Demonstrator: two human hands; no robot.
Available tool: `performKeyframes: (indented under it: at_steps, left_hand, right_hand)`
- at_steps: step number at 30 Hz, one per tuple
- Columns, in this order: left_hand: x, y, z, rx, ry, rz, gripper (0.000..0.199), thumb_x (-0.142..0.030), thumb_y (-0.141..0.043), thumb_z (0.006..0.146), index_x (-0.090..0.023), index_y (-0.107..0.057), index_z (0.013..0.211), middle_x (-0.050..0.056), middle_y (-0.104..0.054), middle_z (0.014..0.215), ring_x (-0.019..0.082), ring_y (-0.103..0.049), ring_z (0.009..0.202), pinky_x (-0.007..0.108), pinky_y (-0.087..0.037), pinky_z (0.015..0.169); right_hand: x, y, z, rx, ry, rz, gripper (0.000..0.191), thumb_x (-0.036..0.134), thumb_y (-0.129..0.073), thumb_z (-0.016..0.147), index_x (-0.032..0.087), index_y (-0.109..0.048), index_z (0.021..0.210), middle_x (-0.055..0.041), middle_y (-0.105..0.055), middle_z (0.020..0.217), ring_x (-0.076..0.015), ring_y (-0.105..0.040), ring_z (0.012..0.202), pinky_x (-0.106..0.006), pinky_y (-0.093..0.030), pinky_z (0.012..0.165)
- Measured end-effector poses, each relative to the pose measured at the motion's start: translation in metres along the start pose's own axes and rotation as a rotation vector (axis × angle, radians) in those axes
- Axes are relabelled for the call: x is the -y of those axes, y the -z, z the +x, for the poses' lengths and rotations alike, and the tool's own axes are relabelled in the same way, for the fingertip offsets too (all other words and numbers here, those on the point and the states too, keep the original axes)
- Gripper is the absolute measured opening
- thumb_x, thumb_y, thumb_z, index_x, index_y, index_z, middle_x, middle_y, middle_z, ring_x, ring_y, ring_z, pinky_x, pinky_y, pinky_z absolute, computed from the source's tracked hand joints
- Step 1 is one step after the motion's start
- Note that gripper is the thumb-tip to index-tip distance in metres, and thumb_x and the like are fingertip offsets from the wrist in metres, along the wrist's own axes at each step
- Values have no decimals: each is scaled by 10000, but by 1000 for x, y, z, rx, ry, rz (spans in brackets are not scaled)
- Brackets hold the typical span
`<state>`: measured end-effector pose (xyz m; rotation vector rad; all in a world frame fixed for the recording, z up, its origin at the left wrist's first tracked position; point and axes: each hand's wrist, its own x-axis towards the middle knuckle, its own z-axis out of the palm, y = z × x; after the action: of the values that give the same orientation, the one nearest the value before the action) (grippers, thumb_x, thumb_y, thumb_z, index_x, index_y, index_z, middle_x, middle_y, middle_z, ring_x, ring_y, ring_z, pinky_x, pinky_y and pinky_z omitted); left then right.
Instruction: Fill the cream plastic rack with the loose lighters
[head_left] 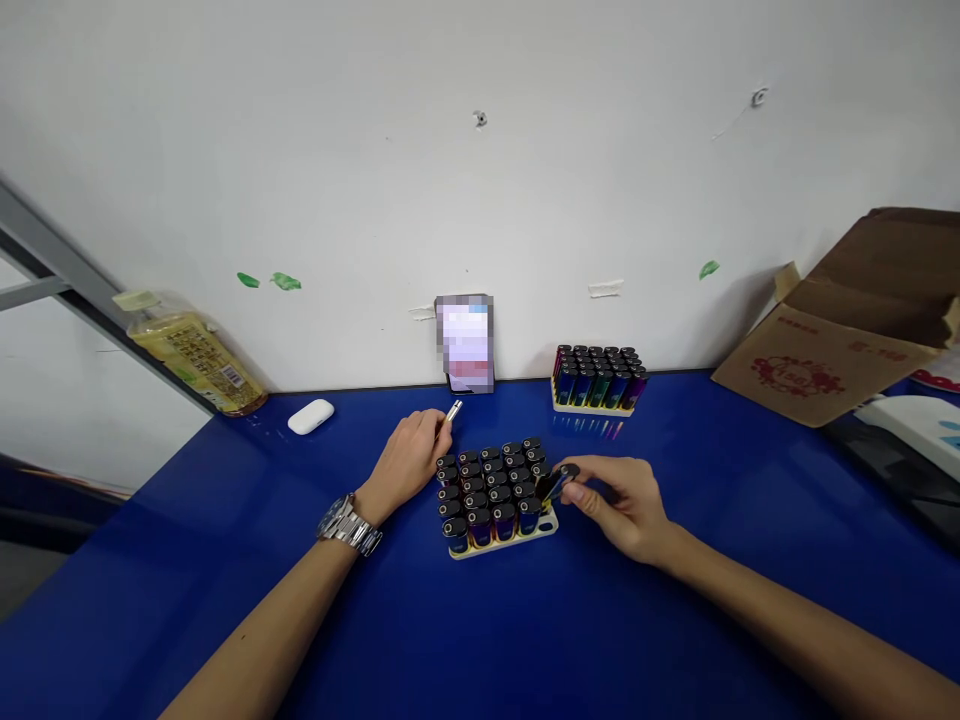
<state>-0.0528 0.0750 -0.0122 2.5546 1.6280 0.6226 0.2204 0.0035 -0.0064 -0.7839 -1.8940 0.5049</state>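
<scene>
In the head view, a white tray stands on the blue table, filled with upright dark lighters in rows. My right hand pinches one lighter between thumb and fingers, tilted at the tray's right edge. An open slot shows at the tray's near right corner. My left hand, a metal watch on its wrist, lies beside the tray's far left corner. From its closed fingers sticks a slim, pale, pen-like stick; its lower part is hidden.
A second tray of lighters stands near the wall, right of a propped phone. Leftward are a white case and a leaning bottle of yellow liquid. An open cardboard box occupies the right side.
</scene>
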Motion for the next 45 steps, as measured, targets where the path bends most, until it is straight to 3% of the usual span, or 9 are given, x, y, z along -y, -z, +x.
performKeyframes:
  at_steps: [9,14,17,21,25,29,35,40,45]
  left_hand:
    - [0,0,-1,-3,-20,2,280,-284,-282,986,-180,-540,955,53,-629,848,201,-559,753,347,-428,708]
    - [0,-1,-2,10,-33,-3,309,-287,-256,993,-175,-544,997,62,-643,892,206,-586,815,356,-443,758]
    - [-1,0,-2,9,-41,-5,330,-291,-240,996,-171,-547,1024,68,-647,920,209,-590,831,360,-449,770]
    - [-2,2,-2,4,-69,-17,347,-308,-229,1001,-175,-543,1065,60,-650,921,195,-591,800,343,-455,749]
    - [-2,3,-3,13,-116,-52,351,-311,-220,1004,-177,-536,1077,65,-656,953,191,-602,804,342,-465,750]
    - [-1,3,-3,-1,-150,-76,345,-310,-224,1008,-190,-518,1143,76,-658,1071,192,-610,899,348,-466,803]
    - [-2,2,-2,14,-129,8,342,-344,-243,1008,-190,-509,1160,70,-639,1031,193,-588,873,354,-452,799]
    - [-2,2,-2,53,-120,20,362,-347,-210,1012,-201,-510,1152,63,-615,1043,189,-580,875,361,-435,804]
    - [1,0,-1,64,-131,6,360,-347,-209,1012,-210,-523,1123,53,-603,1031,188,-581,895,357,-421,803]
  right_hand:
    - [-3,8,12,284,297,-211,305,227,-400,961,177,-534,691,13,-455,517,-119,-382,448,-269,-273,456]
    - [-19,7,22,146,-120,-28,512,388,-275,993,182,-518,593,20,-473,451,-110,-440,409,-252,-321,463]
    - [-32,-4,43,140,-365,-60,402,359,-365,972,171,-591,699,11,-569,542,-135,-541,519,-260,-405,559]
    - [-50,-29,77,325,-269,-7,250,343,-503,920,183,-694,942,-68,-691,927,-194,-625,835,-328,-461,760]
    - [-61,-57,99,401,-181,30,254,412,-664,813,237,-729,985,-68,-708,1000,-254,-611,996,-431,-429,912]
    - [-63,-72,102,275,-169,280,204,375,-620,834,238,-750,911,-58,-724,1046,-238,-634,1025,-413,-455,916]
    - [-61,-69,94,-154,-397,470,179,351,-579,818,193,-594,734,-19,-699,728,-177,-654,682,-320,-512,673]
    - [-57,-69,95,-161,-568,717,226,458,-502,849,246,-424,854,99,-541,495,-92,-468,356,-199,-375,405]
    - [-58,-67,97,-133,-688,768,446,540,-371,867,207,-436,577,101,-279,325,-48,-194,275,-180,-185,320]
